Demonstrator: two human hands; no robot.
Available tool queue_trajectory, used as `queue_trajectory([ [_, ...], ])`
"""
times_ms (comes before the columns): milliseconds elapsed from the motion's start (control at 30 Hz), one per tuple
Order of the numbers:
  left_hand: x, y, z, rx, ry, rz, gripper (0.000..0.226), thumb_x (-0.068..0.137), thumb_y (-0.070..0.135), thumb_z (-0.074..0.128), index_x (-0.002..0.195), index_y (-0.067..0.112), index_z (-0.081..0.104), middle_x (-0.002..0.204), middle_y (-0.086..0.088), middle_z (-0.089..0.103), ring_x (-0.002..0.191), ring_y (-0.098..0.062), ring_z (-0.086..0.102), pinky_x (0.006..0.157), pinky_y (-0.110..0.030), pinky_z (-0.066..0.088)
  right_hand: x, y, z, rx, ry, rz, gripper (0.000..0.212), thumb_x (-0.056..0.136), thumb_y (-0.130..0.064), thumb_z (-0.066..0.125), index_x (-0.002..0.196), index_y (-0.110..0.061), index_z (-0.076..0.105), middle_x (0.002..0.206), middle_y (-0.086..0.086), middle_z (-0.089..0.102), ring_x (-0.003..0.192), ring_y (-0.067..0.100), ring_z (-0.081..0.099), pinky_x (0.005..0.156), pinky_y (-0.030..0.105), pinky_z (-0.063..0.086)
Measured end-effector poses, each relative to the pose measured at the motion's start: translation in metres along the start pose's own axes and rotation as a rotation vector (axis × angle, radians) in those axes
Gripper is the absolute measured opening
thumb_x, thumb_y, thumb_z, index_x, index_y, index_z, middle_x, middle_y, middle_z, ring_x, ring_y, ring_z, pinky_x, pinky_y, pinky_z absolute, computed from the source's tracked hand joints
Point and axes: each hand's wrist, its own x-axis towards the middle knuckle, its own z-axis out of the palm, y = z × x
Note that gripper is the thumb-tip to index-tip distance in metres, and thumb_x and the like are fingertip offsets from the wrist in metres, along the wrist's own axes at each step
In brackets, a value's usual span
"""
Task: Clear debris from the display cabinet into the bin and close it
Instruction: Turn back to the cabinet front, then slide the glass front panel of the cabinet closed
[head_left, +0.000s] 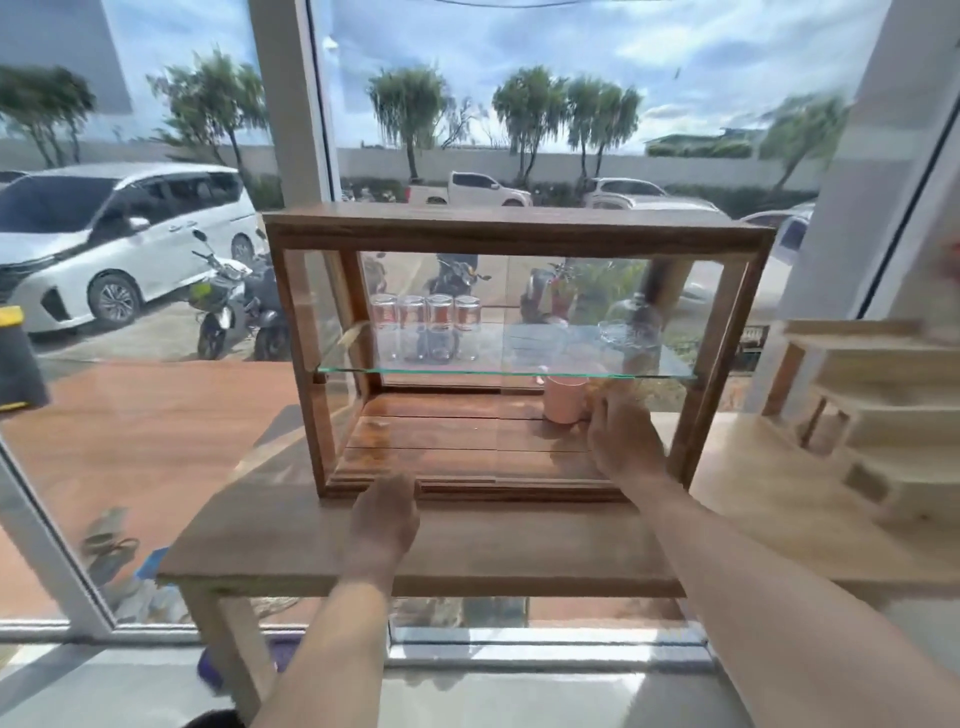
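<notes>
A wood-framed glass display cabinet (519, 228) stands on a brown wooden table (291, 540) before a window. Its glass shelf (498, 364) carries four upturned clear drinking glasses (426, 327). One pink cup (565, 399) sits on the floor inside. The right hand (621, 441) reaches in beside the cup, fingers loosely spread, holding nothing visible. The left hand (384, 514) rests at the front bottom edge; its grip cannot be told.

Open cabinet floor (431, 441) left of pink cup (565, 399); glass shelf (493, 364) low overhead.
</notes>
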Motion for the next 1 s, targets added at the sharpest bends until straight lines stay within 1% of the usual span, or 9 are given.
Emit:
queue_trajectory([
  [167,0.005,-0.006,0.024,0.021,-0.089,0.026,0.028,0.090,0.010,0.048,0.109,0.013,0.068,0.116,-0.009,0.067,0.108,-0.027,0.064,0.093,-0.037,0.051,0.031,0.031,-0.052,-0.052,0.267,0.010,0.030,0.095,-0.020,0.042,0.118,-0.002,0.052,0.123,0.024,0.053,0.115,0.039,0.050,0.096,0.047,0.043],
  [267,0.002,-0.013,0.034,0.061,-0.137,0.049,0.026,0.094,0.018,0.047,0.111,0.012,0.065,0.116,-0.009,0.063,0.109,-0.027,0.061,0.092,-0.038,0.050,0.049,0.037,-0.068,-0.082,0.309,0.016,0.032,0.091,-0.017,0.044,0.119,-0.002,0.044,0.123,0.023,0.047,0.114,0.042,0.048,0.093,0.050,0.043],
  [333,-0.001,-0.019,0.043,0.052,-0.115,0.084,0.025,0.096,0.022,0.042,0.107,0.014,0.063,0.112,-0.007,0.063,0.106,-0.025,0.059,0.091,-0.036,0.049,0.055,0.036,-0.071,-0.084,0.325,0.014,0.040,0.090,-0.016,0.043,0.128,-0.004,0.038,0.128,0.023,0.043,0.116,0.044,0.048,0.095,0.051,0.042],
  [400,-0.005,-0.026,0.052,0.030,-0.094,0.110,0.031,0.097,0.024,0.034,0.111,0.013,0.060,0.113,-0.006,0.062,0.109,-0.025,0.058,0.095,-0.035,0.048,0.055,0.033,-0.066,-0.098,0.324,0.005,0.056,0.091,-0.015,0.043,0.143,-0.006,0.026,0.145,0.024,0.033,0.132,0.043,0.036,0.107,0.052,0.034],
  [467,-0.010,-0.030,0.059,0.070,-0.129,0.115,0.047,0.097,0.031,0.025,0.128,0.012,0.054,0.130,-0.008,0.056,0.126,-0.027,0.051,0.108,-0.037,0.041,0.050,0.030,-0.055,-0.111,0.275,0.017,0.070,0.092,-0.014,0.044,0.152,-0.009,0.010,0.161,0.019,0.011,0.147,0.036,0.014,0.118,0.051,0.017],
  [533,-0.013,-0.031,0.059,0.077,-0.166,0.070,0.053,0.098,0.038,0.026,0.143,0.015,0.043,0.149,-0.007,0.044,0.140,-0.026,0.038,0.118,-0.040,0.030,0.047,0.030,-0.045,-0.097,0.242,0.048,0.078,0.089,-0.015,0.045,0.154,-0.014,0.001,0.164,0.013,-0.001,0.151,0.031,0.003,0.120,0.053,0.009],
  [700,-0.017,-0.029,0.060,0.112,-0.166,0.083,0.056,0.099,0.040,0.023,0.149,0.018,0.035,0.157,-0.005,0.034,0.147,-0.023,0.027,0.122,-0.039,0.021,0.045,0.026,-0.042,-0.059,0.217,0.074,0.086,0.083,-0.011,0.046,0.155,-0.014,-0.001,0.165,0.009,-0.004,0.152,0.027,-0.002,0.121,0.054,0.006],
  [833,-0.021,-0.030,0.061,0.169,-0.141,0.116,0.076,0.087,0.042,0.001,0.150,0.016,0.033,0.158,-0.004,0.036,0.148,-0.022,0.028,0.122,-0.038,0.019,0.042,0.023,-0.043,-0.070,0.175,0.067,0.092,0.078,-0.006,0.046,0.155,-0.015,-0.005,0.165,0.010,-0.008,0.152,0.028,-0.006,0.122,0.053,0.002],
  [1000,-0.021,-0.029,0.062,0.188,-0.157,0.111,0.063,0.095,0.037,0.016,0.151,0.013,0.032,0.159,-0.006,0.034,0.148,-0.022,0.027,0.123,-0.039,0.018,0.035,0.008,-0.037,-0.078,0.144,0.056,0.096,0.074,-0.003,0.047,0.154,-0.016,-0.004,0.164,0.009,-0.009,0.151,0.029,-0.007,0.121,0.056,0.003],
])
